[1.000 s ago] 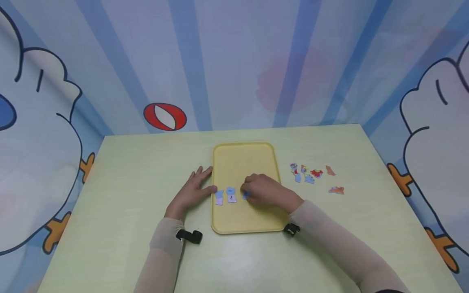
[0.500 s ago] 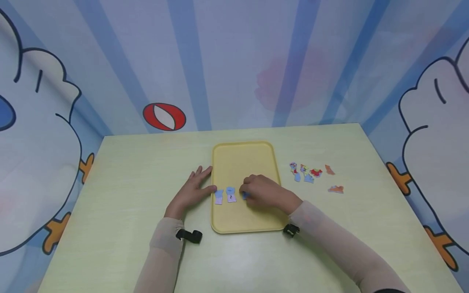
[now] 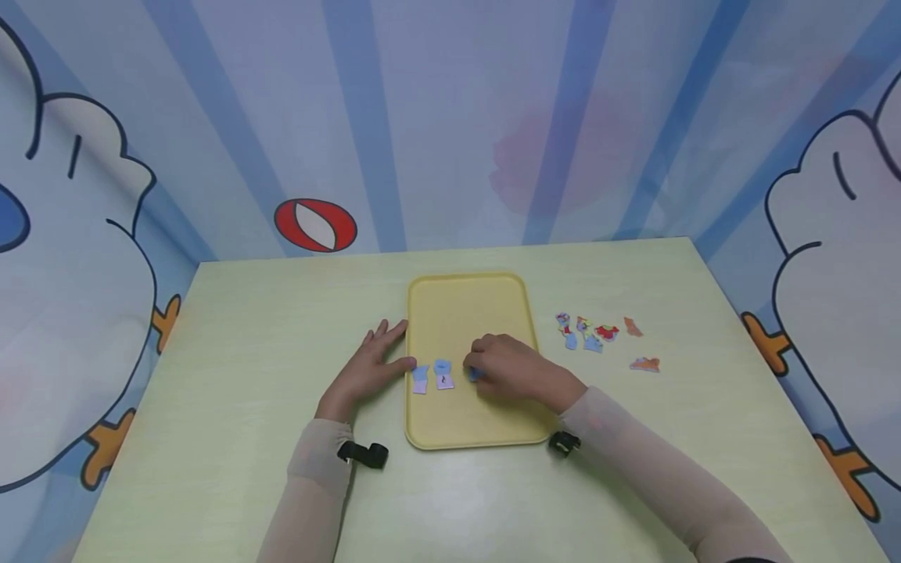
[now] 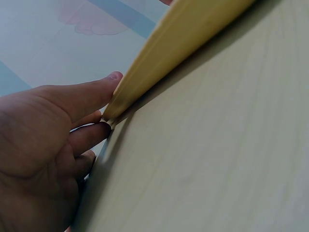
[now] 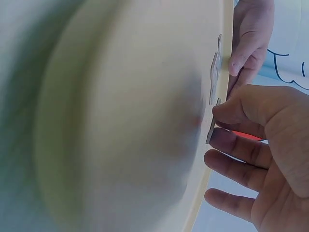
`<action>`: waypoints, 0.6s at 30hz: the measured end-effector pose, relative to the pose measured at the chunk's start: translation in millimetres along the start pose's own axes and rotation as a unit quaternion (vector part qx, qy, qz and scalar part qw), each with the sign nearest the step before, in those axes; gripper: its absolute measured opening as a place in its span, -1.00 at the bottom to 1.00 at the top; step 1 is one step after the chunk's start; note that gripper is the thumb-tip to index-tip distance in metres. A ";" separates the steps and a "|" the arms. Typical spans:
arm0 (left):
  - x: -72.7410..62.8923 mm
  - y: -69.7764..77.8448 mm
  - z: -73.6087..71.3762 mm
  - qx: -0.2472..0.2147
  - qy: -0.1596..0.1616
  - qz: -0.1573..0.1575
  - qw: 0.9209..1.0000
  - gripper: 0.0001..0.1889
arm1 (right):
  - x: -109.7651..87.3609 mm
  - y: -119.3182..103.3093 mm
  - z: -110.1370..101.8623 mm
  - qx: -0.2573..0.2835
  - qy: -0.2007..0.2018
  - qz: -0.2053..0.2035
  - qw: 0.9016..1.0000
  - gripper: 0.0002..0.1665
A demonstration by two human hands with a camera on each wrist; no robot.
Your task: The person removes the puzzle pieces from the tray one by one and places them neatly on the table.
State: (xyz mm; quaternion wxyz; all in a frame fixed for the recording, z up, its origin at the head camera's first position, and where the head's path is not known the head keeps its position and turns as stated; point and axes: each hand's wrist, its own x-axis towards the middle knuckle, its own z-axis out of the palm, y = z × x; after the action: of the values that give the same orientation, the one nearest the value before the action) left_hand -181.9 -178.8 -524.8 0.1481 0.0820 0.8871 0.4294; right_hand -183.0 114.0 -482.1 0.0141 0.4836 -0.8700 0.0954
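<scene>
My right hand [image 3: 517, 367] reaches over the yellow tray [image 3: 468, 418], pinching a small blue puzzle piece [image 3: 474, 375] that its fingers mostly cover. In the right wrist view, thumb and forefinger meet on the thin edge of this piece [image 5: 210, 133], close over the tray floor. Two blue-and-lilac puzzle pieces, one at the left rim [image 3: 420, 379] and a second with a small black mark [image 3: 444, 374], lie in a row left of it. My left hand [image 3: 362, 375] rests along the tray's left side, fingers spread, thumb [image 4: 104, 89] touching the rim.
Several colourful puzzle pieces [image 3: 593, 342] lie on the pale table [image 3: 246, 352] right of the tray. Two orange-brown pieces, an upper piece [image 3: 633, 326] and a lower piece [image 3: 645, 364], sit farther right. A cartoon-printed backdrop [image 3: 457, 141] surrounds the table.
The right hand, still pinching the puzzle piece, has shifted very slightly right. The left hand, the tray and the other pieces stay put.
</scene>
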 end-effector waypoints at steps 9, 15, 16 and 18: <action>-0.5 0.8 -0.5 -0.003 0.002 -0.009 1.000 -0.16 | -7.5 3.6 -6.3 -0.012 -0.003 0.002 1.000 -0.84; 0.5 1.3 0.6 -0.010 0.003 -0.018 1.000 -0.15 | -21.0 10.8 -8.0 -0.012 -0.016 0.022 1.000 -0.85; 0.6 1.1 0.6 -0.011 0.003 -0.019 1.000 -0.15 | -23.5 12.1 -8.6 -0.010 -0.013 0.023 1.000 -0.85; 1.0 0.1 0.3 -0.010 0.003 -0.017 1.000 -0.15 | -27.8 15.5 -9.2 -0.008 -0.006 0.021 1.000 -0.84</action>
State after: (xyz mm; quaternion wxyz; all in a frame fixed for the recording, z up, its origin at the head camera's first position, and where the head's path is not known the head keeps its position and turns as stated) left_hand -182.7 -178.3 -525.1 0.1540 0.0640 0.8845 0.4358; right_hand -182.0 147.0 -478.7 0.0105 0.4655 -0.8808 0.0859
